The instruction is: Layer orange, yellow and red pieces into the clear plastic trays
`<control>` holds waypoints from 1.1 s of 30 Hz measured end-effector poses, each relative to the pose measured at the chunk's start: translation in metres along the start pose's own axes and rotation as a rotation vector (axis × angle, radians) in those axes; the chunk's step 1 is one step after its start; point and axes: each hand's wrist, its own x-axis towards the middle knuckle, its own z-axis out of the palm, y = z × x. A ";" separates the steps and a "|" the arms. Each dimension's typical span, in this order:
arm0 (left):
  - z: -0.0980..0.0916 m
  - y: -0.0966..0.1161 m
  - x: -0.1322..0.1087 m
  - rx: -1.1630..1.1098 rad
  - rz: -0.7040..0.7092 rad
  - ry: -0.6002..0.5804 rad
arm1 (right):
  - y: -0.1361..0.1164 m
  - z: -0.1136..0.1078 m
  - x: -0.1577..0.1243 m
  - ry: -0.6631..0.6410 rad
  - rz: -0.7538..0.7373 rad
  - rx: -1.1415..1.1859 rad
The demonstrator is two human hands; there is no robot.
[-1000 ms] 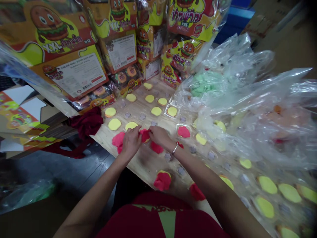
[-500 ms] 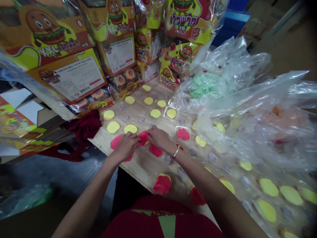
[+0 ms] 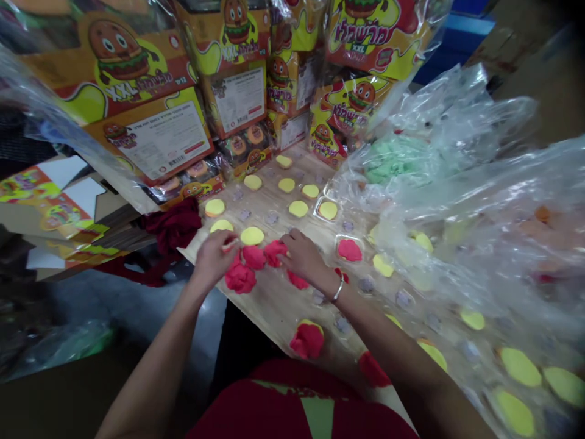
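Taking the right hand (image 3: 302,255) as the dial's centre, with twelve straight ahead, its bent fingers touch the edge of a red piece (image 3: 275,252) on the tabletop (image 3: 269,317) toward nine o'clock; whether they grip it cannot be told. Farther out at nine, the left hand (image 3: 212,259) has its thumb and forefinger closed on a small red bit (image 3: 230,244), with red lumps (image 3: 241,279) just beside it. At one o'clock a clear plastic cell (image 3: 315,210) holds a yellow disc (image 3: 328,210); at three, another clear cell (image 3: 338,245) holds a red disc (image 3: 350,250). A transparent bag (image 3: 470,97) at two contains a green mass (image 3: 395,157); a second bag (image 3: 484,177) near three contains orange and reddish pieces, blurred by the film. At eleven, a printed box (image 3: 240,100) shows burger-shaped items (image 3: 247,141) in its lower part.
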 end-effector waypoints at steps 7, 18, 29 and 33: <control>0.008 -0.028 -0.050 0.044 -0.073 -0.001 | -0.039 0.024 0.018 0.048 -0.130 -0.141; 0.020 -0.011 0.000 -0.559 -0.289 -0.077 | -0.026 0.044 0.060 0.067 0.064 0.738; 0.001 -0.038 -0.008 0.045 -0.464 0.074 | -0.041 0.028 0.064 0.072 -0.166 -0.016; -0.004 -0.042 -0.029 0.072 -0.438 -0.059 | -0.062 0.041 0.057 -0.123 -0.234 0.007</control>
